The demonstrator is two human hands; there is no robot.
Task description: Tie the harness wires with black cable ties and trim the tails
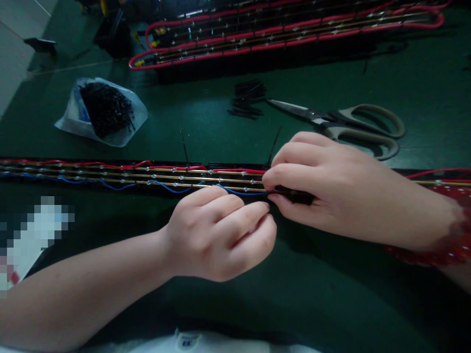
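A long narrow strip of brass rods (180,177) with small silvery clips runs across the table. A red wire (228,170) follows its far side and a blue wire (165,187) loops along its near side. Two black cable ties (183,144) stick up from the strip's far edge, the second next to my right fingers. My right hand (316,181) lies over the strip, thumb and fingertips closed at its near edge where the blue wire ends from view. My left hand (224,230) is curled against the near edge; its fingertips and anything in them are hidden.
Scissors (316,116) lie behind my right hand, beside a small pile of black cable ties (248,98). An open plastic bag (136,105) full of black ties is at the left. Farther back lies another assembly edged with red tubing (221,63). A black bin (114,34) stands at the back left.
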